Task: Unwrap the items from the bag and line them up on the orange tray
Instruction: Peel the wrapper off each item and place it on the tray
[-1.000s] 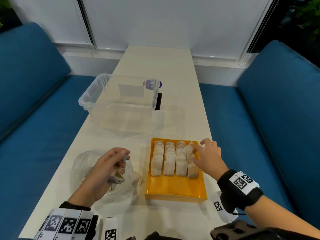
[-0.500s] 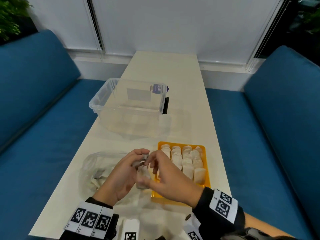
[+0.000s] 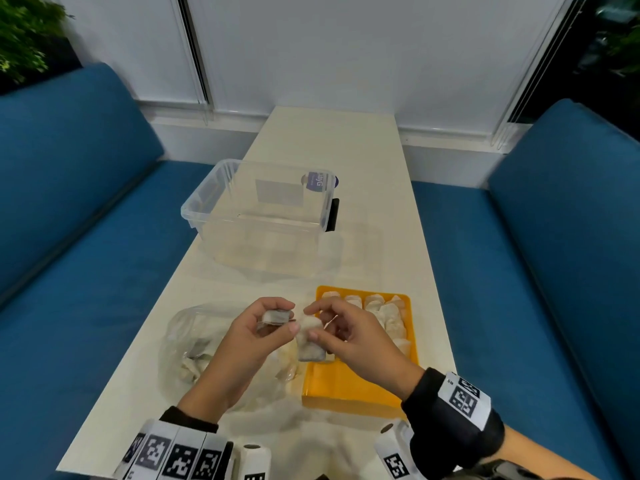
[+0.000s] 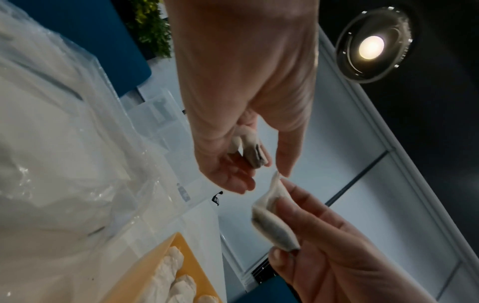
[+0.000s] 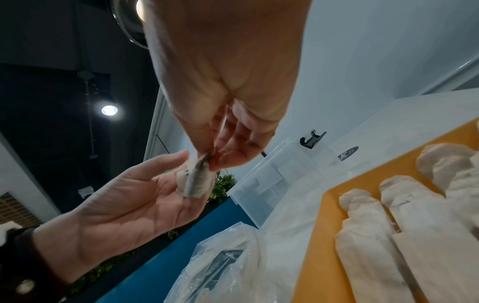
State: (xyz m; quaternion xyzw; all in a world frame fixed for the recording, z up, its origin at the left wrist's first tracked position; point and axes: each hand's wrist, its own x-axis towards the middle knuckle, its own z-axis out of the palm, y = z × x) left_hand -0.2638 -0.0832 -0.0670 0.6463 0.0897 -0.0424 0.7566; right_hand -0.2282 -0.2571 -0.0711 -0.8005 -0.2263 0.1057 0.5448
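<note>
Your right hand [image 3: 349,337] pinches a pale wrapped item [image 3: 309,341] beside your left hand [image 3: 258,336] — which grips a torn wrapper piece [image 3: 275,317] — above the bag [image 3: 194,344], left of the orange tray [image 3: 346,386].

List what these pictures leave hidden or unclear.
- Tray count: in the head view the right hand covers part of the rows.
- Bag contents: crumpled film blurs them in the head view; the left hand covers part.
- What the left hand pinches: its fingers hide most of it in the left wrist view.
- Box label: too small to read.
</note>
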